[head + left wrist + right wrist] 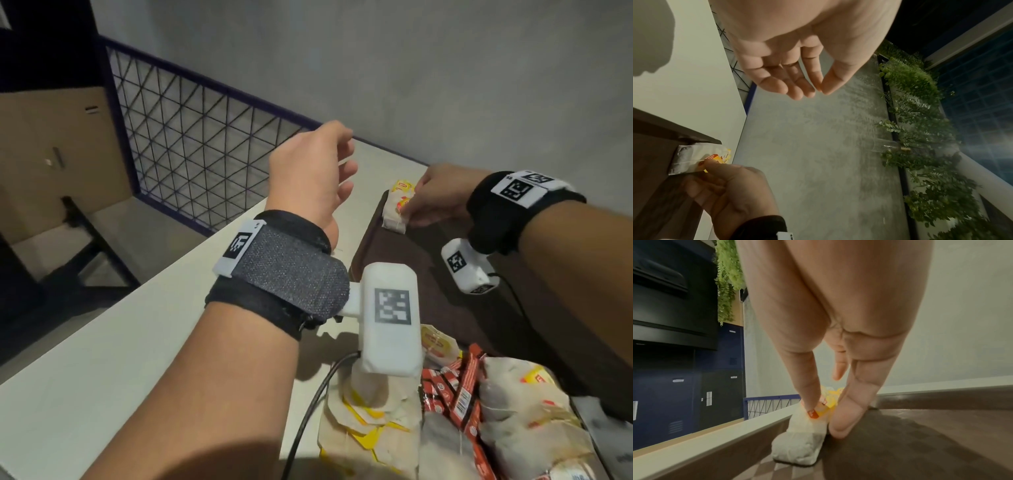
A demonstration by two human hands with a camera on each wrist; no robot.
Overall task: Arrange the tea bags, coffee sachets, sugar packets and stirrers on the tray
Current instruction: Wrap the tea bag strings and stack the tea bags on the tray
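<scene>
From the head view, your right hand (433, 197) pinches the tea bags (397, 209) in the far left corner of the dark tray (428, 294) on the counter (137, 342); your left hand (315, 178) hovers loosely curled, holding nothing. More sachets (455, 394) fill a container (589, 431) nearby.

Left wrist: relaxed fingers (777, 81) over bare counter.

Right wrist: thumb and fingers (846, 415) grip the tea bags against the tray wall.

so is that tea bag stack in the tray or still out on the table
In the tray: the tea bag stack rests on the dark tray floor against its far-left rim, the right hand pinching its tags.
</scene>
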